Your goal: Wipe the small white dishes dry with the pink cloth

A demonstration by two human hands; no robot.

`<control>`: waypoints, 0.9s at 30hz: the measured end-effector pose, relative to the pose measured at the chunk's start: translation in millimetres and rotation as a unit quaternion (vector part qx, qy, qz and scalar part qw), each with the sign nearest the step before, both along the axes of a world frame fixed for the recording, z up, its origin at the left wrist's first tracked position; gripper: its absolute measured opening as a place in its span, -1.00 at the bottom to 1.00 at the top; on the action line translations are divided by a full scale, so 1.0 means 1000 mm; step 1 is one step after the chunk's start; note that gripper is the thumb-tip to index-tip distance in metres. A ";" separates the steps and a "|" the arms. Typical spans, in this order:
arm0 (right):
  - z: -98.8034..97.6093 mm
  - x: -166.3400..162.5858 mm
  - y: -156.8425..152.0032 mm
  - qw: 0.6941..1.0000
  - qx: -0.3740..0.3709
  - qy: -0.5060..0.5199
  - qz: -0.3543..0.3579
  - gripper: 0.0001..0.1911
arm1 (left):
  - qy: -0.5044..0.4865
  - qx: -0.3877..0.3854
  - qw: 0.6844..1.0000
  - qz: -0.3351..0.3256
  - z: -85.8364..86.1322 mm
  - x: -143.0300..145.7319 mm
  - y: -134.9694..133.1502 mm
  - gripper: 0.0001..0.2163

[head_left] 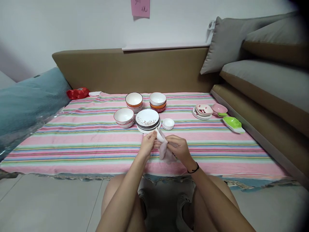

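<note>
My left hand point(147, 144) is closed on a small white dish point(159, 134), held tilted on edge above the striped cloth. My right hand point(179, 149) is closed on a pale pink rag point(164, 152) that is pressed against the dish and hangs down below it. Both hands meet just in front of a stack of plates point(147, 120) with a patterned white plate on top. A stack of small white dishes point(168, 124) sits right of those plates.
Three bowl stacks point(134, 101) point(157, 101) point(124, 117) stand behind the plates on the striped cloth point(84, 141). At the right are pink dishes point(203, 111), a pink bowl point(219, 109) and a green dish point(233, 124). A red bag point(77, 93) lies at back left. Cushions point(260, 74) rise on the right.
</note>
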State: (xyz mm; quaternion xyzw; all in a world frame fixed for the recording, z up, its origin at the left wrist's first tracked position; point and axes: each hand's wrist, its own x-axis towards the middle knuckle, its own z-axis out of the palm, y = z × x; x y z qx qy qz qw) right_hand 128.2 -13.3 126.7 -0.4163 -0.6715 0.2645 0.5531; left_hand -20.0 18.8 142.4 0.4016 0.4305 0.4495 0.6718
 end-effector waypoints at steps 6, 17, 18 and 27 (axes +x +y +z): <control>-0.001 0.000 0.000 0.999 -0.016 0.028 0.007 -0.82 | -0.033 0.072 0.997 0.000 0.002 -0.001 0.002 -0.42; 0.004 0.005 0.002 1.000 0.007 -0.013 0.012 -0.81 | -0.124 -0.080 0.988 -0.035 -0.005 -0.004 0.002 -0.57; 0.005 0.005 0.002 1.000 0.013 -0.016 0.014 -0.81 | -0.128 -0.093 0.986 -0.050 -0.005 -0.004 0.002 -0.56; 0.006 0.005 0.001 0.999 0.027 0.025 -0.018 -0.86 | -0.179 -0.071 0.980 -0.057 -0.003 0.000 0.000 -0.65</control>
